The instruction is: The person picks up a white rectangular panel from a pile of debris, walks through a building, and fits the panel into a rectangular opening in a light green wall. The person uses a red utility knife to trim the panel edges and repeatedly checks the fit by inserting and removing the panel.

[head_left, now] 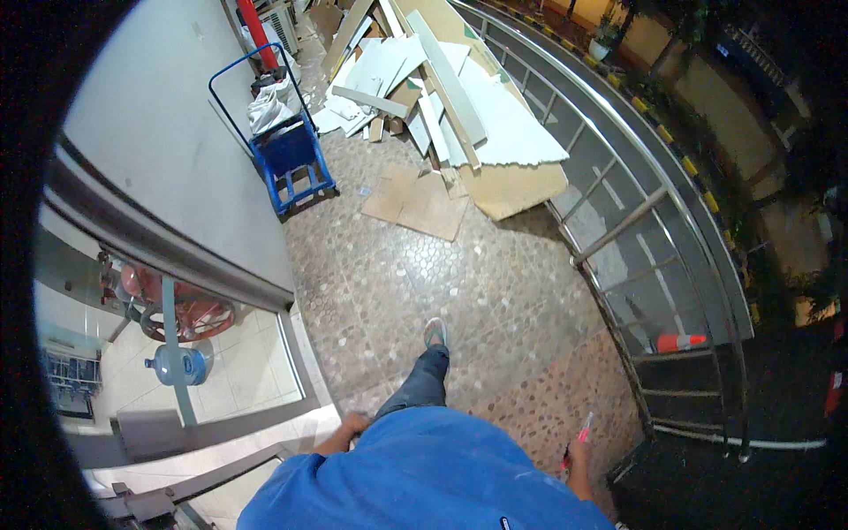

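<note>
Blue trolley (pixel 290 154) upper left, metal railing (pixel 620 227) right
Blue water bottle (pixel 194 366) lower left, orange-and-white cone (pixel 680 343) lower right.

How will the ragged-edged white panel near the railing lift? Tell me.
The white panel is probably stiff, given its flat spread, but perhaps brittle, judging by its ragged edge. Narrower boards overlapping it might drag along.

You wear a bright blue top (pixel 424 468) whose sleeves (pixel 287 475) leave your forearms (pixel 579 481) bare, dark blue trousers (pixel 420 384) and pale footwear (pixel 435 333).
</note>
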### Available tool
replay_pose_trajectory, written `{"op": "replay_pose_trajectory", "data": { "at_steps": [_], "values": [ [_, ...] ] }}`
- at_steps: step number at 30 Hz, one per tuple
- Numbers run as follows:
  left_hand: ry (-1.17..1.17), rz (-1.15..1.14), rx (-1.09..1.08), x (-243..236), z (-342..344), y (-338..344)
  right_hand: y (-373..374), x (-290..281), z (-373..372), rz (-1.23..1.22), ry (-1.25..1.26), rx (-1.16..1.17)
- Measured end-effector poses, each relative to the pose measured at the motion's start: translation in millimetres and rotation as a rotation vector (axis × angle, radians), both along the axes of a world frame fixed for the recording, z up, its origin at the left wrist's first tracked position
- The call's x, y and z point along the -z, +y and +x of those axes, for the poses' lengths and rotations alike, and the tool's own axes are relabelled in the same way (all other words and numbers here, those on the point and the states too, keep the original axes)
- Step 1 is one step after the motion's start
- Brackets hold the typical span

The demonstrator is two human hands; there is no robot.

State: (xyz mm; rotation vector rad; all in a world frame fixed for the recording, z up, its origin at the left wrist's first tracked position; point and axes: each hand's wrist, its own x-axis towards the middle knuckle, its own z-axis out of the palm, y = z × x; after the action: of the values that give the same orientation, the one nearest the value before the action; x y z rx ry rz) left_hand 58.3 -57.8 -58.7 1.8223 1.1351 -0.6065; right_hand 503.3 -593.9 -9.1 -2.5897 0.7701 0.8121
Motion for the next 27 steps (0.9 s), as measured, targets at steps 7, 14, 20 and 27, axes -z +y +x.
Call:
{"op": "replay_pose_trajectory", "data": {
  "at_steps": [7, 14, 20, 27],
  "values": [
    [0.144, 0.160, 0.168, -6.4, 204.5, 151.7, 145.0, 19.0, 136.2, -0.022, -0.022, -0.292],
    [-0.166, 0.301, -0.375, -90.3, 412.1, 340.3, 290.9, 17.8, 276.1, 0.007, 0.000, -0.499],
    [-0.128, 0.170, -0.531, -88.9, 518.4, 349.7, 361.2, 37.7, 416.0, -0.001, 0.022, -0.689],
    [-0.042, 0.024, -0.618, -88.4, 526.6, 327.4, 487.6, 52.5, 619.7, 0.079, 0.074, -0.800]
  ]
}}
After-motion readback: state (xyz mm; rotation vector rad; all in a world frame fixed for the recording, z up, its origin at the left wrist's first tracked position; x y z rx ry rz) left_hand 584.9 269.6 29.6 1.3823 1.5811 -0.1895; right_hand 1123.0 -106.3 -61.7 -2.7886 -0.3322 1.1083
